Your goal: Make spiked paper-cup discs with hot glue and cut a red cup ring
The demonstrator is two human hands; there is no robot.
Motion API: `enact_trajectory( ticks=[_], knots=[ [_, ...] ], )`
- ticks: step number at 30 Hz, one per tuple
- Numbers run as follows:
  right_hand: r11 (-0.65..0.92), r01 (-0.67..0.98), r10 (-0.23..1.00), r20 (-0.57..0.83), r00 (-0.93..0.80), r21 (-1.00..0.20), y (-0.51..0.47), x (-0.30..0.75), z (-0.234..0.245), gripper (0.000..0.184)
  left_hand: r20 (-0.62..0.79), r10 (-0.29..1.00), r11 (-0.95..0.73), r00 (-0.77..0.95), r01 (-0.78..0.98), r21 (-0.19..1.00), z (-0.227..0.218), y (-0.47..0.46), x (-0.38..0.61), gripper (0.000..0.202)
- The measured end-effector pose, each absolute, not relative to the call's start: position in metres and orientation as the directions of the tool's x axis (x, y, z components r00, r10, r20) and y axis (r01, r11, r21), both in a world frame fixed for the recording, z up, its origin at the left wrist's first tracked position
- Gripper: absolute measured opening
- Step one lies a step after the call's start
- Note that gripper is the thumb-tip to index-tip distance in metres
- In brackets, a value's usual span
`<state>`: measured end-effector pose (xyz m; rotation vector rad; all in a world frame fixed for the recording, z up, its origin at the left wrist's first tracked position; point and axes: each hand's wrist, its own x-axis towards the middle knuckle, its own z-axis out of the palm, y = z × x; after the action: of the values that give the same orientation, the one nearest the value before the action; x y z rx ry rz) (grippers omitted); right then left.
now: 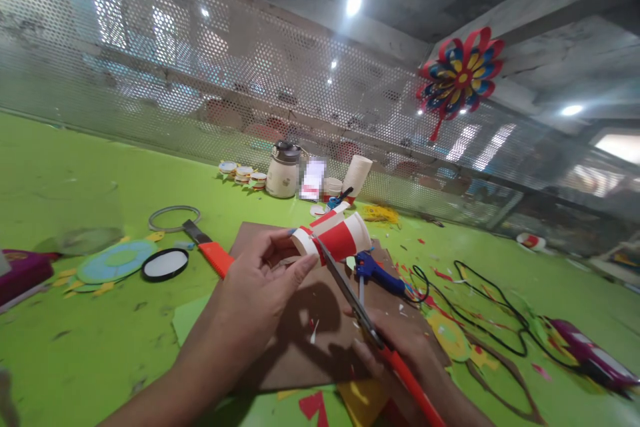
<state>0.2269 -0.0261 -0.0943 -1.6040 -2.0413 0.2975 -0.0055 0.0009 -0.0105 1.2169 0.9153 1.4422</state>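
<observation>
My left hand (267,277) grips a red and white paper cup (345,238) by its rim end, fingers and thumb closed round the edge. A cut strip of the cup sticks up at the back. In my right hand (400,340) is a pair of scissors (357,303) with orange-red handles. Its blades reach up to the cup beside my left thumb and touch the red band. Both hands are above a brown board (305,360) with paper scraps on it. Part of the right-hand fingers is hidden behind the scissors.
A blue glue gun (377,273) with a black cord lies right of the cup. To the left are an orange-handled cutter (215,257), a black-rimmed disc (165,265) and a paper turtle shape (115,261). A thermos jug (283,170) stands at the back; a purple device (595,353) lies right.
</observation>
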Motion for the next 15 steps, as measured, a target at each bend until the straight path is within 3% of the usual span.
enact_trajectory(
  ticks=[4, 11, 15],
  knots=[
    [0.306, 0.852, 0.934, 0.307, -0.183, -0.425, -0.047, 0.220, -0.072, 0.031, 0.222, 0.974, -0.211, 0.035, -0.200, 0.957, -0.012, 0.000, -0.007, 0.035],
    [0.449, 0.705, 0.887, 0.372, -0.275, -0.550, -0.060, 0.204, -0.047, 0.034, 0.221, 0.975, -0.217, 0.002, -0.184, 0.959, -0.010, 0.001, -0.006, 0.035],
    [0.501, 0.656, 0.861, 0.402, -0.312, -0.564, -0.059, 0.204, -0.046, 0.028, 0.216, 0.976, -0.215, -0.015, -0.191, 0.958, -0.010, 0.001, -0.005, 0.038]
  ],
)
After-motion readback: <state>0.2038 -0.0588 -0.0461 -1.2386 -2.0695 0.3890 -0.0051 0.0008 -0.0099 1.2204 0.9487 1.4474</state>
